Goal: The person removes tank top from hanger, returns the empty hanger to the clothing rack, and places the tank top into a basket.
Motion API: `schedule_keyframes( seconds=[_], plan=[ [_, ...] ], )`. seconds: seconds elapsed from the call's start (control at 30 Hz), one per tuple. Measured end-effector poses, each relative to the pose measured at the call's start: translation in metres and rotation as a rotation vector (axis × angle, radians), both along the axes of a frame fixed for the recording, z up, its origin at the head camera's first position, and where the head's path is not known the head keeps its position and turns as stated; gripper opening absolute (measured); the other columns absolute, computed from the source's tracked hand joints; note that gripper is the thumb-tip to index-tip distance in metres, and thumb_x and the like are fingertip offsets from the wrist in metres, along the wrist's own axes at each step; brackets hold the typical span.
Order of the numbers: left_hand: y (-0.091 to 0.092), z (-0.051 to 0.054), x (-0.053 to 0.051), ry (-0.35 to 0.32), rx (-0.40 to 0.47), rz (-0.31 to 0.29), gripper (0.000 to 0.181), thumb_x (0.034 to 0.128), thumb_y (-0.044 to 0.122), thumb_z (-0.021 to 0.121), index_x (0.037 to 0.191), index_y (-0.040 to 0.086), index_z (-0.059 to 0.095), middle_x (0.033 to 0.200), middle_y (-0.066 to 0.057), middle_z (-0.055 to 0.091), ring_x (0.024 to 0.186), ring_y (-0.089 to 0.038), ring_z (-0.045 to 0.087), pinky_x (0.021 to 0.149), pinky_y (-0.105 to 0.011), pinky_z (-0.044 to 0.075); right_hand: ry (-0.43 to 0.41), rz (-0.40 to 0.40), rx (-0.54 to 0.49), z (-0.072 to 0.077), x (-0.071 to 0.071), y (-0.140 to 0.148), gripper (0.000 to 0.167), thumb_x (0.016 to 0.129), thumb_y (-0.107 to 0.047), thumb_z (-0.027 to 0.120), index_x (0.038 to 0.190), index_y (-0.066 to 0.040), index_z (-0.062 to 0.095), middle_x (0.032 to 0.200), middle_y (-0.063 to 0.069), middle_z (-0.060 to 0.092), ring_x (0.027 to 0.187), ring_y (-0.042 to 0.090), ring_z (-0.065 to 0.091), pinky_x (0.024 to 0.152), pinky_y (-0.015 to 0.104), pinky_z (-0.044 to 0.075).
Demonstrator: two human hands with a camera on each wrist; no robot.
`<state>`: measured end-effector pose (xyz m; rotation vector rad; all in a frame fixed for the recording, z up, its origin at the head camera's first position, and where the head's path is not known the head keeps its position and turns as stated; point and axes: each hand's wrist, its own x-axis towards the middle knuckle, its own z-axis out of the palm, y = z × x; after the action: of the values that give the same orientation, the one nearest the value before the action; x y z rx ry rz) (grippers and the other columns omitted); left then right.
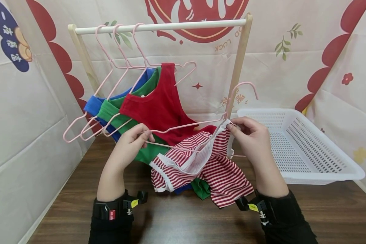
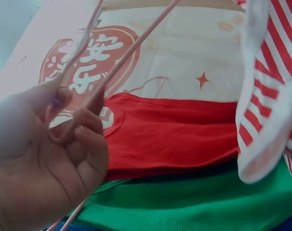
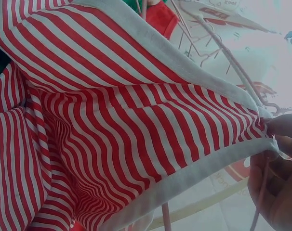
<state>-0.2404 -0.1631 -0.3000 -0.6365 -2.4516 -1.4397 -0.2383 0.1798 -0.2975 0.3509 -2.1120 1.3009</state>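
A pink hanger (image 1: 183, 126) is held off the rack, its hook up at the right. My left hand (image 1: 131, 144) pinches its left end; the left wrist view shows fingers curled round the pink wire (image 2: 131, 50). With thumb and fingers my right hand (image 1: 253, 139) pinches the white-edged shoulder of a red-and-white striped tank top (image 1: 225, 173). That shoulder is over the hanger's right side, while the other shoulder (image 1: 163, 169) hangs loose below the wire. In the right wrist view the striped cloth (image 3: 136, 125) stretches out to the fingertips.
Behind, a rack (image 1: 161, 26) carries a red tank top (image 1: 161, 105), a green one (image 1: 149, 149) and a blue one (image 1: 93, 105) on pink hangers. At right stands a white plastic basket (image 1: 296, 142). The wooden table (image 1: 183, 223) lies underneath.
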Motion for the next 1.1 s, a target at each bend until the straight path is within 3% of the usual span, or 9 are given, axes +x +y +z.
schedule_keyframes(
  seconds=[0.2, 0.4, 0.63, 0.87, 1.1],
  plan=[
    [-0.002, 0.002, 0.003, 0.076, 0.147, -0.021, 0.020, 0.1026, 0.018, 0.051, 0.092, 0.003, 0.059, 0.086, -0.010, 0.060, 0.074, -0.025, 0.054, 0.068, -0.029, 0.048, 0.001, 0.032, 0.007, 0.002, 0.001, -0.001, 0.016, 0.091, -0.011, 0.070, 0.103, -0.002, 0.073, 0.087, 0.004, 0.061, 0.075, 0.016, 0.050, 0.062, 0.017, 0.043],
    [-0.002, 0.003, 0.004, 0.148, 0.239, -0.024, 0.019, 0.1017, 0.009, 0.050, 0.088, -0.002, 0.058, 0.081, -0.012, 0.056, 0.070, -0.024, 0.053, 0.067, -0.026, 0.050, -0.005, 0.031, 0.037, 0.001, 0.002, -0.002, 0.017, 0.092, -0.013, 0.069, 0.105, -0.002, 0.073, 0.090, 0.007, 0.062, 0.078, 0.016, 0.050, 0.064, 0.016, 0.044],
    [-0.005, 0.005, 0.008, 0.175, 0.300, 0.032, 0.021, 0.1018, 0.011, 0.051, 0.089, -0.004, 0.057, 0.077, -0.011, 0.053, 0.069, -0.023, 0.051, 0.066, -0.025, 0.049, -0.010, 0.011, 0.063, 0.003, 0.002, -0.003, 0.018, 0.093, -0.015, 0.068, 0.106, -0.003, 0.072, 0.094, 0.008, 0.066, 0.084, 0.012, 0.055, 0.075, 0.016, 0.047],
    [-0.011, 0.006, 0.009, 0.195, 0.369, 0.067, 0.023, 0.1020, 0.010, 0.050, 0.090, -0.009, 0.055, 0.075, -0.008, 0.054, 0.068, -0.021, 0.051, 0.065, -0.023, 0.050, 0.008, -0.021, 0.074, 0.003, 0.000, -0.002, 0.016, 0.093, -0.014, 0.068, 0.103, -0.002, 0.072, 0.092, 0.008, 0.066, 0.084, 0.010, 0.056, 0.077, 0.018, 0.044],
    [-0.016, 0.008, 0.012, 0.161, 0.499, 0.126, 0.018, 0.1006, 0.013, 0.054, 0.085, 0.005, 0.060, 0.073, -0.006, 0.051, 0.066, -0.019, 0.049, 0.062, -0.022, 0.048, -0.009, -0.043, 0.078, 0.001, -0.002, 0.000, 0.018, 0.093, -0.016, 0.068, 0.103, -0.002, 0.072, 0.089, 0.007, 0.064, 0.082, 0.011, 0.055, 0.072, 0.019, 0.043]
  ],
)
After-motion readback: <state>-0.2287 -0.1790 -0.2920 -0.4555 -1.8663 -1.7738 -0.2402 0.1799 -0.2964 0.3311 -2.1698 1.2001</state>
